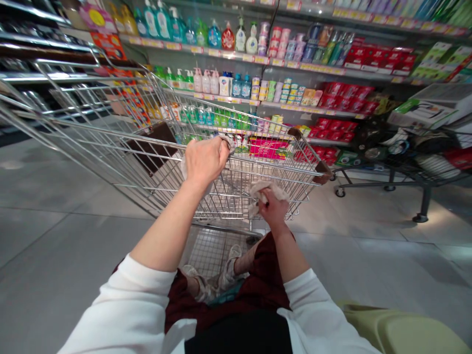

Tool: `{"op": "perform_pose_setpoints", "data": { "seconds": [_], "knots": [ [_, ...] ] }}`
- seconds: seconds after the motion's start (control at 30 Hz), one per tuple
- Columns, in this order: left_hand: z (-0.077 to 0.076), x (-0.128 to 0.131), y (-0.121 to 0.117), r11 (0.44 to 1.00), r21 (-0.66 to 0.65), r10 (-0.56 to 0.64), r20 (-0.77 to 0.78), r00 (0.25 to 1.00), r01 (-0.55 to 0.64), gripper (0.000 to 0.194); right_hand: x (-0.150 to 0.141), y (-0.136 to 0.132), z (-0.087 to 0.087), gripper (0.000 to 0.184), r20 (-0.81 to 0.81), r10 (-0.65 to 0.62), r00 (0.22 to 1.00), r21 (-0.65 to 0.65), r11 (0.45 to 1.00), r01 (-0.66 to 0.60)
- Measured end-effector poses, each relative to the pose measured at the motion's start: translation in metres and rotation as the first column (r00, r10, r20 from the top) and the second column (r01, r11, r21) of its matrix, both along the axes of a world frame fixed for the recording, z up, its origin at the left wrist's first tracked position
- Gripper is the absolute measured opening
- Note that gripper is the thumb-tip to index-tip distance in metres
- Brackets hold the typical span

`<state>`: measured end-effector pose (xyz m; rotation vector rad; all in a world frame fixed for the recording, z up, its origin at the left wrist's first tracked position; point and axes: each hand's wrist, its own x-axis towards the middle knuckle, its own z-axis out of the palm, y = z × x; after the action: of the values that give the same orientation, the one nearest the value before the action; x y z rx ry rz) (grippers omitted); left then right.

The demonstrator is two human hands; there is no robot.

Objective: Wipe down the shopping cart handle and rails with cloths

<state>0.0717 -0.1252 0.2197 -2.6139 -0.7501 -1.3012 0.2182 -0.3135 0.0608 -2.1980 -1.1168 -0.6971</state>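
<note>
A metal wire shopping cart point(158, 135) stands sideways in front of me. My left hand point(206, 160) is closed round its upper side rail, with a pale cloth point(229, 142) bunched under the fingers. Lower down and to the right, my right hand point(275, 205) grips another pale, crumpled cloth point(267, 187) against the cart's side wires. Brown plastic pieces cap the cart's corners at the right end, such as the corner bumper point(323, 173). The palms and the fingertips of both hands are mostly hidden.
Shelves point(236, 56) of pump bottles, tubs and red boxes rise behind the cart. A loaded dark cart point(424, 189) stands at the right. Near my right elbow is a yellow-green plastic object point(413, 327). My shoes point(228, 273) are beside the cart's lower rack.
</note>
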Motion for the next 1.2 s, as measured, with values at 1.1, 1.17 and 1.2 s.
{"op": "perform_pose_setpoints", "data": {
  "seconds": [1.1, 1.17, 1.2],
  "knots": [
    [0.0, 0.002, -0.006, 0.997, -0.074, 0.032, -0.014, 0.999, -0.033, 0.032, 0.035, -0.072, 0.04, 0.02, -0.068, -0.07, 0.995, 0.726, 0.681, 0.097],
    [-0.001, 0.003, -0.006, 0.996, -0.077, 0.036, -0.014, 0.999, -0.037, 0.033, 0.02, -0.059, 0.083, 0.019, 0.062, 0.053, 0.997, 0.691, 0.718, -0.081],
    [-0.002, 0.003, -0.006, 0.997, -0.064, 0.044, -0.015, 0.999, -0.044, 0.034, 0.012, -0.049, 0.104, 0.019, 0.112, 0.091, 0.99, 0.657, 0.74, -0.142]
  ]
}}
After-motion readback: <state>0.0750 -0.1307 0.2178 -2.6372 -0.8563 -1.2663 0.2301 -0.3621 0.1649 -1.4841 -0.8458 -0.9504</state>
